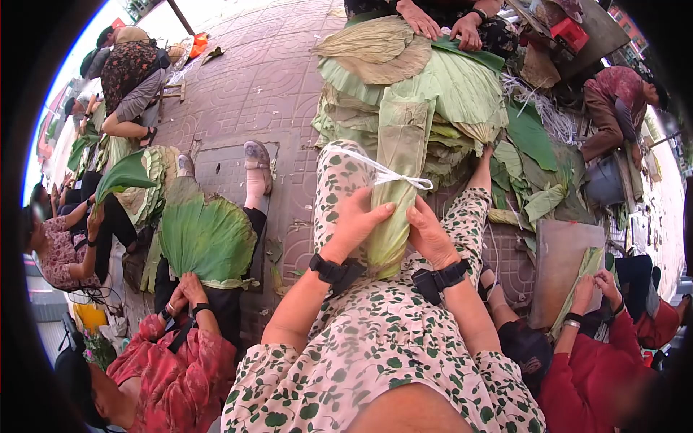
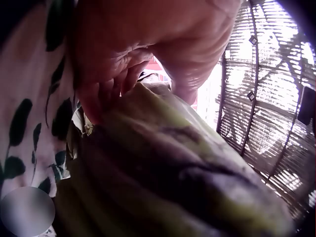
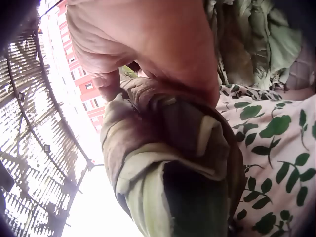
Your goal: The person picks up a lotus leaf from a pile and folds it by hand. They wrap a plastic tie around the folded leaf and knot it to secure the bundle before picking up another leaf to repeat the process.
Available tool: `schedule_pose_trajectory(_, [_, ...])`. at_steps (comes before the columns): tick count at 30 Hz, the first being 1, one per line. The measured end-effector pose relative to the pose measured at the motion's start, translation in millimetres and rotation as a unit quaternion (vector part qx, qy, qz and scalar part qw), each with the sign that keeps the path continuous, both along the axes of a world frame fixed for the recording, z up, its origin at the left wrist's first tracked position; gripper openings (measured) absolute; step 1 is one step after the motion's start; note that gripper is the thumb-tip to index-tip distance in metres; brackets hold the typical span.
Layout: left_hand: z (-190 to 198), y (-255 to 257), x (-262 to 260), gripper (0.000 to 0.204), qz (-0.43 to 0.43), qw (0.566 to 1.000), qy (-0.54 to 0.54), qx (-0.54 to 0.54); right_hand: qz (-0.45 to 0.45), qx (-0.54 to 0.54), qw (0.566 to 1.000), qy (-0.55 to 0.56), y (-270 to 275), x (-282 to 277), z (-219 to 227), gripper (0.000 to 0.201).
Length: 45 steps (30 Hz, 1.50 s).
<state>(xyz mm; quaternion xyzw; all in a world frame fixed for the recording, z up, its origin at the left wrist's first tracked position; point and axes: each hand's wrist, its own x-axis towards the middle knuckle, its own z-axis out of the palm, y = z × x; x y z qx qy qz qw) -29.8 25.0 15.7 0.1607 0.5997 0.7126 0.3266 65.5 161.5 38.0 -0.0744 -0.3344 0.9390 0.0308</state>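
A folded bundle of green lotus leaves (image 1: pixel 395 189) stands on my lap, tied near its middle with a white plastic string (image 1: pixel 390 175). My left hand (image 1: pixel 358 222) grips its left side, thumb across the front. My right hand (image 1: pixel 427 232) grips the right side. In the left wrist view my left hand (image 2: pixel 133 54) curls over the top of the leaf bundle (image 2: pixel 163 173). The right wrist view shows my right hand (image 3: pixel 153 44) wrapped over the folded end of the bundle (image 3: pixel 168 158).
A big heap of lotus leaves (image 1: pixel 426 94) lies ahead on the brick paving (image 1: pixel 267 79). Other people sit around folding leaves: one at the left with a fan of leaves (image 1: pixel 206 234), one at the right in red (image 1: pixel 599 361), hands at the top (image 1: pixel 440 25).
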Motion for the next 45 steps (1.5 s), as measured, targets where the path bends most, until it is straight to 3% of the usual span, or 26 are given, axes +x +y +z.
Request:
schedule_pose_trajectory(2, [-4, 1, 0, 0.048, -0.002, 0.999, 0.044, -0.015, -0.017, 0.186, 0.982, -0.035, 0, -3, -4, 0.061])
schedule_pose_trajectory(3, [-6, 2, 0, 0.048, -0.005, 0.999, 0.044, -0.016, -0.020, 0.185, 0.982, -0.036, 1, -3, -4, 0.061])
schedule_pose_trajectory(5, [-3, 4, 3, 0.044, 0.086, 0.995, -0.004, 0.044, -0.047, 0.207, 0.976, -0.042, 3, -3, 1, 0.058])
schedule_pose_trajectory(9, [-2, 0, 0, 0.029, 0.085, 0.994, -0.023, 0.069, -0.068, 0.261, 0.961, -0.064, 8, 0, -2, 0.053])
schedule_pose_trajectory(10, [0, 2, 3, 0.021, 0.097, 0.994, 0.024, 0.043, -0.068, 0.261, 0.961, -0.064, 8, 1, -3, 0.053])
schedule_pose_trajectory(13, [8, 1, 5, 0.021, 0.069, 0.996, 0.030, -0.039, -0.068, 0.255, 0.961, -0.078, 10, 5, -3, 0.051])
schedule_pose_trajectory(17, [0, 0, 5, 0.024, 0.055, 0.994, 0.071, -0.057, -0.089, 0.227, 0.967, -0.069, 12, 6, -8, 0.049])
schedule_pose_trajectory(20, [9, -3, 2, 0.025, 0.043, 0.998, 0.013, -0.036, -0.095, 0.211, 0.967, -0.103, 15, 7, -21, 0.048])
schedule_pose_trajectory(22, [20, -4, 1, 0.027, 0.090, 0.993, -0.078, 0.008, -0.097, 0.214, 0.963, -0.128, 17, 7, -30, 0.047])
schedule_pose_trajectory(25, [23, -10, -4, 0.026, 0.098, 0.988, -0.113, 0.045, -0.100, 0.252, 0.949, -0.160, 19, 4, -36, 0.047])
schedule_pose_trajectory(30, [34, -10, -8, 0.024, 0.104, 0.983, -0.122, 0.087, -0.129, 0.303, 0.937, -0.120, 28, -3, -36, 0.047])
schedule_pose_trajectory(33, [40, -9, -10, 0.018, 0.095, 0.977, -0.142, 0.129, -0.124, 0.301, 0.938, -0.123, 28, -2, -19, 0.047])
schedule_pose_trajectory(35, [45, -9, -13, 0.017, 0.048, 0.998, -0.048, 0.010, -0.124, 0.314, 0.934, -0.120, 32, 3, -12, 0.046])
schedule_pose_trajectory(36, [42, -10, -13, 0.017, 0.046, 0.998, -0.049, 0.010, -0.121, 0.328, 0.930, -0.116, 34, 6, -12, 0.046])
schedule_pose_trajectory(38, [38, -11, -11, 0.024, -0.009, 0.995, 0.079, -0.068, -0.127, 0.354, 0.919, -0.116, 38, 11, -16, 0.045])
schedule_pose_trajectory(45, [39, -7, -11, 0.032, -0.015, 0.998, 0.016, -0.063, -0.093, 0.399, 0.907, -0.096, 26, 17, -2, 0.042])
